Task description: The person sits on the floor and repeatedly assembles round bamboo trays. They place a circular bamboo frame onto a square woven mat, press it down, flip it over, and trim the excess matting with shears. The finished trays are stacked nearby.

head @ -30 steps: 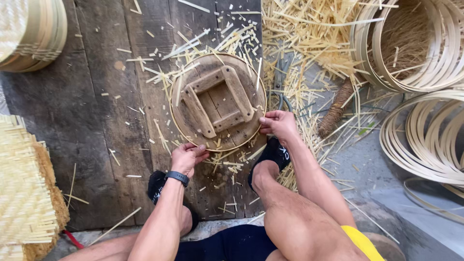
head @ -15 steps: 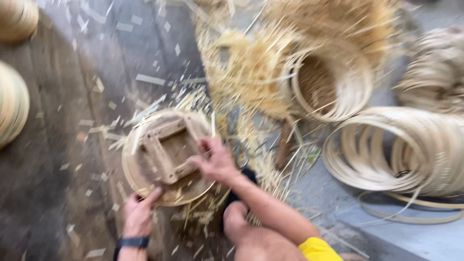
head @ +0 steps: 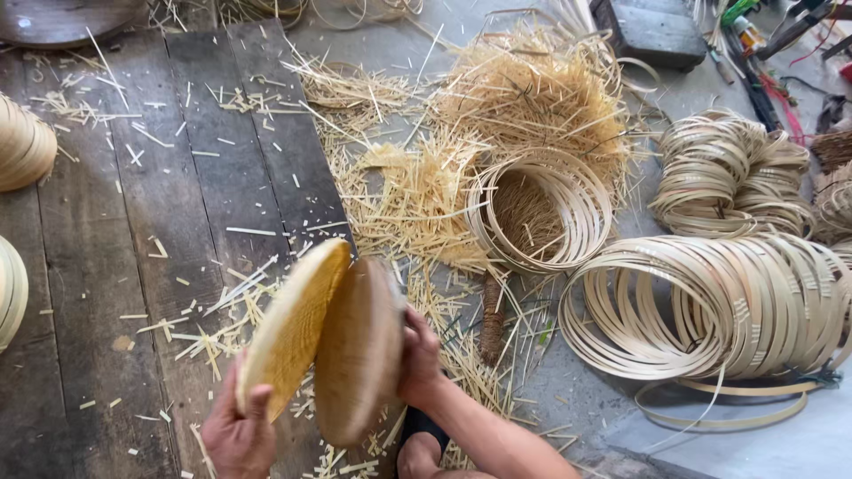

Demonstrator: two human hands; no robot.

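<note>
- Two round woven bamboo discs (head: 293,328) held on edge, near centre.
- Left hand (head: 238,436) grips the yellower disc's lower rim.
- Right hand (head: 421,362) clasps the browner disc (head: 359,355).

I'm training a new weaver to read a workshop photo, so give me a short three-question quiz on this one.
1. True or false: the left hand holds the yellow woven disc.
2. What does the right hand grip? A) a bamboo hoop B) the round wooden mould C) a knife
3. Fill in: the hoop coils lie to the person's ____.

Key: 1 true; 2 B; 3 right.
</note>
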